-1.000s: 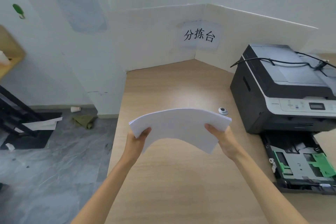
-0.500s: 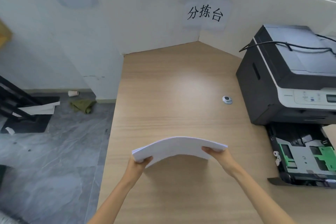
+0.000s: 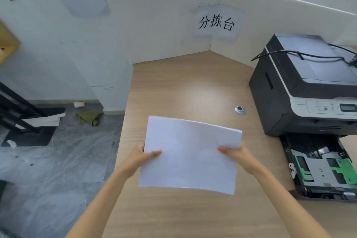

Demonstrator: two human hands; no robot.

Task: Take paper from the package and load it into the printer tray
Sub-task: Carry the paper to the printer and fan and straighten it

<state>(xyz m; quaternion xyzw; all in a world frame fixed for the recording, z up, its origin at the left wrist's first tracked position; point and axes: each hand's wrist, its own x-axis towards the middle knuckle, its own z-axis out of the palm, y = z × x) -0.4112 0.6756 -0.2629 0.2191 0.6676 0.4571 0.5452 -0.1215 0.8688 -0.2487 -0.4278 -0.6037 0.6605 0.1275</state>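
Both hands grip a thin white paper stack (image 3: 190, 152) above the light wood-grain desk (image 3: 193, 87): left hand (image 3: 141, 157) pinches the left edge, right hand (image 3: 238, 155) the right edge, thumbs on top. The open black printer tray with green guides (image 3: 320, 166) sits low to the right, under the black-and-grey printer (image 3: 301, 87). Right hand is nearer. The stack's long axis runs roughly left-right, the tray's runs away from the printer; likely needs a turn.
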